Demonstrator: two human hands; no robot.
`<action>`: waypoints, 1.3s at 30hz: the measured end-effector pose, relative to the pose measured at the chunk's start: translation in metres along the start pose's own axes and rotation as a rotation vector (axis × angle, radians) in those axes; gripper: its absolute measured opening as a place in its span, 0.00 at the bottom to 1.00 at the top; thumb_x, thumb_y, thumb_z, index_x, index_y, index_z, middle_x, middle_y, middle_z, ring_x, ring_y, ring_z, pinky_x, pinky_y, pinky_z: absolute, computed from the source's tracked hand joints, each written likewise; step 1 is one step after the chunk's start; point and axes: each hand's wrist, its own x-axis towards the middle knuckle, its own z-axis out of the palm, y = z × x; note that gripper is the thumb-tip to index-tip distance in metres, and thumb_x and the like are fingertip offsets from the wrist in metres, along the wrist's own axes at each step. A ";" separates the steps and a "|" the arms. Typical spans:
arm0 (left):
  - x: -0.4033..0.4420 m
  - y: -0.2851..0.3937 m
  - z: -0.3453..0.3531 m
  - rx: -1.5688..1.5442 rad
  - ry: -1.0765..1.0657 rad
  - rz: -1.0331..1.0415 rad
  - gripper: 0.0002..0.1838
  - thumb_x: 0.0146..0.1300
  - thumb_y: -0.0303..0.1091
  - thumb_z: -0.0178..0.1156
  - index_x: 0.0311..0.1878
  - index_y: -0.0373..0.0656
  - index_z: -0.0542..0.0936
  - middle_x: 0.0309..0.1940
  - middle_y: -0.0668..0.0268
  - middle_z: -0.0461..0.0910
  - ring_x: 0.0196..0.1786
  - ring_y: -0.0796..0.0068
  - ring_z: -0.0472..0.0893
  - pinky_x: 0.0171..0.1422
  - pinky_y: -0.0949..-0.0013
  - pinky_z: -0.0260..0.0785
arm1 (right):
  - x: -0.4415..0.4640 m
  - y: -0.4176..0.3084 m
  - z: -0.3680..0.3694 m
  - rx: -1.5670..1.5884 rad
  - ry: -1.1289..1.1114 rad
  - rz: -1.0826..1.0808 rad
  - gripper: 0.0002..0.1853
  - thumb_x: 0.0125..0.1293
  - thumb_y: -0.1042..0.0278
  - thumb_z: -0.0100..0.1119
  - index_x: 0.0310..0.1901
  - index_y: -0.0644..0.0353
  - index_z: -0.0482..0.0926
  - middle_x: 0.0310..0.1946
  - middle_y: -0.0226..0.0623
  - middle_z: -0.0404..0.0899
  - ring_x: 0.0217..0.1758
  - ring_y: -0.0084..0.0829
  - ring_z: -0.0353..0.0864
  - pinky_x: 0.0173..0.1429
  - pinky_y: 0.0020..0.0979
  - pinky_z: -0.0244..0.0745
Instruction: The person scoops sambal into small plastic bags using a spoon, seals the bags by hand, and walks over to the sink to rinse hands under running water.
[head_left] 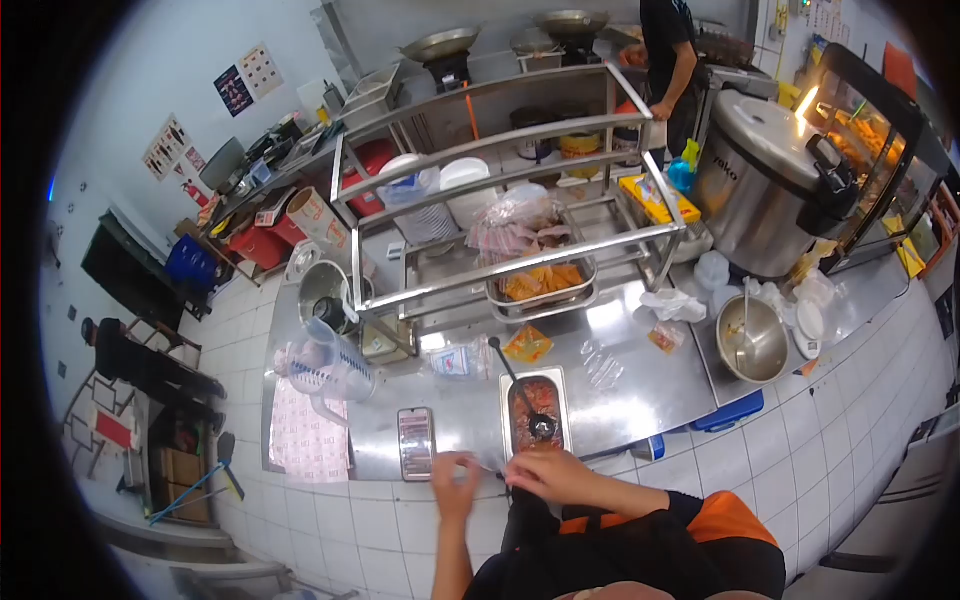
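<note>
My left hand (pixel 457 484) is raised at the counter's front edge, its fingers curled into a pinch. Close beside it, my right hand (pixel 541 473) has its fingers pressed together and pointing left. A thin, pale glint shows between the two hands, too small to name. Just beyond my right hand, a steel food pan (pixel 563 388) holds a chunky red sauce (pixel 523 410), and a black ladle (pixel 541 425) rests in it. A phone (pixel 415 443) lies near my left hand. Behind the pan is a small clear bag of orange-red food (pixel 528 344).
A steel rack (pixel 520 262) stands over the counter, with a tray of orange food (pixel 543 282) beneath. A measuring jug (pixel 335 365) is at left; a steel bowl (pixel 752 340) and large cooker (pixel 765 190) are at right. Two other people stand farther away.
</note>
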 end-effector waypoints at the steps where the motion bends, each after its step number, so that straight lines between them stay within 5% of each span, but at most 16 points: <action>1: -0.005 0.036 -0.001 -0.050 -0.078 0.047 0.08 0.52 0.30 0.69 0.34 0.44 0.80 0.26 0.68 0.79 0.34 0.67 0.77 0.51 0.60 0.62 | 0.000 0.001 0.001 0.022 0.000 0.007 0.12 0.68 0.57 0.57 0.37 0.58 0.76 0.30 0.39 0.80 0.34 0.41 0.81 0.37 0.37 0.73; 9: -0.020 0.075 -0.005 0.040 -0.018 0.032 0.05 0.56 0.27 0.65 0.28 0.41 0.77 0.26 0.64 0.76 0.32 0.65 0.74 0.45 0.63 0.61 | -0.002 -0.009 0.009 0.038 0.028 -0.034 0.09 0.68 0.59 0.55 0.37 0.56 0.76 0.27 0.42 0.80 0.32 0.47 0.82 0.35 0.44 0.75; 14: -0.019 0.082 -0.004 -0.007 -0.180 0.055 0.04 0.60 0.27 0.61 0.29 0.42 0.78 0.24 0.65 0.75 0.31 0.66 0.73 0.48 0.62 0.59 | -0.020 -0.018 -0.002 0.055 0.036 0.047 0.09 0.67 0.58 0.54 0.37 0.53 0.77 0.26 0.41 0.81 0.31 0.47 0.82 0.34 0.44 0.74; 16: -0.023 0.080 0.013 -0.142 -0.154 0.087 0.06 0.61 0.29 0.59 0.27 0.44 0.77 0.20 0.69 0.71 0.29 0.71 0.72 0.49 0.64 0.57 | -0.027 -0.013 -0.002 -0.010 0.150 0.034 0.09 0.66 0.59 0.55 0.35 0.54 0.78 0.26 0.41 0.81 0.31 0.46 0.82 0.33 0.44 0.74; 22: -0.017 0.098 0.010 0.176 -0.090 0.065 0.05 0.52 0.30 0.61 0.23 0.47 0.77 0.16 0.74 0.69 0.29 0.74 0.72 0.60 0.54 0.53 | -0.029 -0.010 0.006 -0.254 0.556 0.088 0.05 0.58 0.65 0.59 0.27 0.52 0.76 0.16 0.35 0.77 0.17 0.41 0.78 0.23 0.39 0.72; 25: -0.021 0.094 0.020 0.195 -0.048 0.047 0.07 0.50 0.30 0.61 0.20 0.47 0.75 0.13 0.76 0.66 0.27 0.75 0.71 0.64 0.53 0.51 | -0.028 -0.015 0.004 -0.359 0.545 0.123 0.06 0.57 0.64 0.60 0.26 0.51 0.74 0.15 0.34 0.76 0.16 0.41 0.77 0.22 0.39 0.72; 26: -0.021 0.094 0.016 0.232 -0.180 -0.041 0.03 0.49 0.29 0.60 0.29 0.47 0.78 0.23 0.71 0.74 0.37 0.70 0.75 0.69 0.49 0.47 | -0.031 -0.016 -0.001 -0.350 0.470 0.164 0.04 0.58 0.66 0.59 0.29 0.53 0.76 0.19 0.35 0.78 0.20 0.39 0.80 0.25 0.38 0.73; 29: -0.008 0.107 0.023 -0.004 0.074 0.126 0.18 0.47 0.28 0.59 0.46 0.47 0.76 0.43 0.62 0.77 0.52 0.61 0.75 0.71 0.44 0.44 | -0.032 -0.022 -0.013 0.082 0.434 0.157 0.02 0.60 0.71 0.58 0.33 0.56 0.77 0.24 0.37 0.80 0.24 0.39 0.82 0.28 0.37 0.74; 30: -0.005 0.098 0.017 0.004 -0.084 0.265 0.30 0.46 0.27 0.61 0.57 0.43 0.67 0.53 0.53 0.71 0.58 0.51 0.71 0.73 0.48 0.45 | -0.035 -0.023 -0.017 0.303 0.298 0.225 0.04 0.60 0.76 0.56 0.37 0.60 0.77 0.30 0.40 0.79 0.31 0.38 0.82 0.34 0.35 0.74; 34: -0.009 0.096 0.007 -0.121 -0.209 0.555 0.37 0.45 0.28 0.66 0.61 0.42 0.63 0.55 0.53 0.70 0.61 0.51 0.69 0.73 0.50 0.48 | -0.030 -0.015 -0.011 0.283 0.269 -0.202 0.08 0.57 0.80 0.54 0.37 0.61 0.79 0.33 0.39 0.76 0.37 0.39 0.78 0.42 0.33 0.73; 37: -0.014 0.086 0.023 -0.170 -0.141 0.538 0.44 0.43 0.31 0.72 0.64 0.42 0.59 0.55 0.54 0.70 0.64 0.50 0.67 0.72 0.47 0.50 | -0.033 -0.032 -0.009 0.275 0.268 0.002 0.13 0.56 0.82 0.51 0.38 0.59 0.82 0.32 0.38 0.75 0.36 0.41 0.77 0.41 0.34 0.73; 39: -0.015 0.068 0.038 -0.198 -0.124 0.503 0.47 0.43 0.31 0.75 0.65 0.43 0.57 0.54 0.54 0.70 0.63 0.49 0.68 0.71 0.50 0.54 | -0.035 -0.040 -0.012 0.051 0.268 -0.022 0.13 0.53 0.74 0.55 0.40 0.55 0.84 0.33 0.36 0.74 0.34 0.39 0.76 0.38 0.32 0.72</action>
